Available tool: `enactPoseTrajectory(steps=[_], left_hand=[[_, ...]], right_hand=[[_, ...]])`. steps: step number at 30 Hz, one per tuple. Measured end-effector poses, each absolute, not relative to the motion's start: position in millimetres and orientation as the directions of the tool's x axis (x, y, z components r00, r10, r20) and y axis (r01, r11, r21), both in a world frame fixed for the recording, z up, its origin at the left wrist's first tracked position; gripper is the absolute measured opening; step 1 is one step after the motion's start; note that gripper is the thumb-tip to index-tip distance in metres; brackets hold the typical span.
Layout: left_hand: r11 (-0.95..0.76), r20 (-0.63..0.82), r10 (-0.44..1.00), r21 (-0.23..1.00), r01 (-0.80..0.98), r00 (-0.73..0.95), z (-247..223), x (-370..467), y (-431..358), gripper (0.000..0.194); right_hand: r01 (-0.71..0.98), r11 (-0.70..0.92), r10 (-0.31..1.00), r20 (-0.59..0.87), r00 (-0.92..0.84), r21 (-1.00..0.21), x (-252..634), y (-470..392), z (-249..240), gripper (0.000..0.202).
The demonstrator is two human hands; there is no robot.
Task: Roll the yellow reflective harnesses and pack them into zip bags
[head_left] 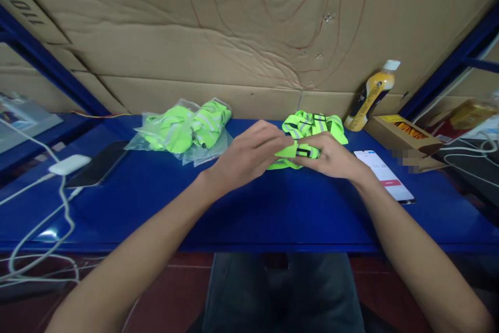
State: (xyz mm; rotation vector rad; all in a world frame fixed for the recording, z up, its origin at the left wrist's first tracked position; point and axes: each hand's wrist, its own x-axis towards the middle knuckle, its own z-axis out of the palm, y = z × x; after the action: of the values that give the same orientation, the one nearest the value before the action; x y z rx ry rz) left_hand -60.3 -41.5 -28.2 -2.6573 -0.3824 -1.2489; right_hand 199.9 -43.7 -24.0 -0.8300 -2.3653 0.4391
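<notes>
A neon-green strap (pixel 287 151) with a black buckle is between my two hands, above the blue table. My right hand (pixel 327 155) grips the buckle end, its fingers and thumb closed round the strap. From the left, my left hand (pixel 253 154) is bent over the strap's other side, fingers pressed together on it; its fingertips are partly hidden. Just behind my hands lies a loose pile of green straps (pixel 314 122) with black buckles. To the left are green straps in clear plastic bags (pixel 175 128).
On the blue table (pixel 273 213), a dark phone (pixel 99 164) and white charger (pixel 70 164) with cables lie left. At right are a lit phone (pixel 384 174), a yellow bottle (pixel 372 96) and an open cardboard box (pixel 405 138). Cardboard (pixel 156 52) stands behind.
</notes>
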Motion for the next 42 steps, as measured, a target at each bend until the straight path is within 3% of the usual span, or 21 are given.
enactPoseTrajectory(steps=[3,5,9,12,14,16,20,25,27,28,30,32,34,36,39,42], left_hand=[[-0.894,0.645,0.422,0.181,0.409,0.637,-24.4,-67.3,-36.6,0.049],[-0.826,0.502,0.563,0.346,0.444,0.657,-18.9,-71.5,-34.8,0.062],[-0.607,0.259,0.724,0.680,0.412,0.639,-11.6,-71.9,-35.5,0.051],[-0.444,0.172,0.787,0.824,0.351,0.593,-12.9,-68.2,-36.2,0.047],[-0.453,0.212,0.799,0.828,0.332,0.563,-14.2,-67.3,-35.4,0.046],[-0.568,0.327,0.779,0.729,0.381,0.535,-14.5,-68.0,-34.5,0.041],[-0.820,0.578,0.561,0.284,0.498,0.593,-18.7,-67.4,-35.6,0.022],[-0.876,0.602,0.322,-0.103,0.472,0.730,-38.4,-60.2,-40.8,0.016],[-0.881,0.603,0.264,-0.166,0.442,0.753,-44.0,-59.1,-42.1,0.015],[-0.891,0.610,0.260,-0.147,0.429,0.749,-44.9,-59.1,-42.4,0.016],[-0.920,0.658,0.298,0.004,0.393,0.691,-43.0,-59.9,-42.3,0.027],[-0.917,0.696,0.388,0.225,0.330,0.604,-37.7,-60.6,-41.6,0.040],[-0.875,0.680,0.485,0.372,0.311,0.551,-31.9,-60.1,-40.3,0.036],[-0.812,0.598,0.583,0.428,0.396,0.549,-28.5,-58.1,-39.2,0.034],[-0.722,0.491,0.692,0.469,0.509,0.529,-29.2,-53.0,-40.4,0.057],[-0.657,0.495,0.753,0.542,0.524,0.434,-32.8,-46.1,-47.6,0.066]], right_hand=[[0.516,0.822,0.559,0.518,-0.648,-0.241,199.4,-44.4,-28.8,0.019],[0.531,0.843,0.476,0.584,-0.657,-0.090,199.3,-44.2,-33.7,0.040],[0.598,0.794,0.382,0.672,-0.634,0.113,195.8,-43.7,-44.1,0.061],[0.619,0.777,0.390,0.685,-0.616,0.114,191.5,-43.9,-45.9,0.073],[0.603,0.798,0.446,0.652,-0.613,0.021,189.9,-45.2,-41.8,0.081],[0.576,0.809,0.524,0.582,-0.622,-0.114,189.7,-47.7,-35.2,0.086],[0.481,0.817,0.575,0.485,-0.658,-0.318,190.2,-49.9,-28.7,0.091],[0.459,0.780,0.617,0.404,-0.675,-0.425,192.4,-41.7,-36.0,0.039],[0.440,0.746,0.627,0.303,-0.718,-0.500,194.4,-40.8,-35.8,0.038],[0.434,0.727,0.632,0.271,-0.726,-0.532,195.1,-41.4,-34.7,0.039],[0.449,0.720,0.646,0.272,-0.713,-0.530,195.0,-44.0,-32.0,0.041],[0.491,0.756,0.637,0.317,-0.703,-0.432,193.2,-46.7,-30.4,0.041],[0.551,0.791,0.610,0.393,-0.688,-0.264,190.8,-48.3,-30.8,0.039],[0.605,0.793,0.562,0.479,-0.675,-0.078,188.7,-48.9,-32.7,0.034],[0.649,0.743,0.481,0.547,-0.685,0.160,184.3,-49.7,-37.1,0.017],[0.694,0.673,0.461,0.588,-0.665,0.256,176.3,-51.2,-42.6,0.012]])
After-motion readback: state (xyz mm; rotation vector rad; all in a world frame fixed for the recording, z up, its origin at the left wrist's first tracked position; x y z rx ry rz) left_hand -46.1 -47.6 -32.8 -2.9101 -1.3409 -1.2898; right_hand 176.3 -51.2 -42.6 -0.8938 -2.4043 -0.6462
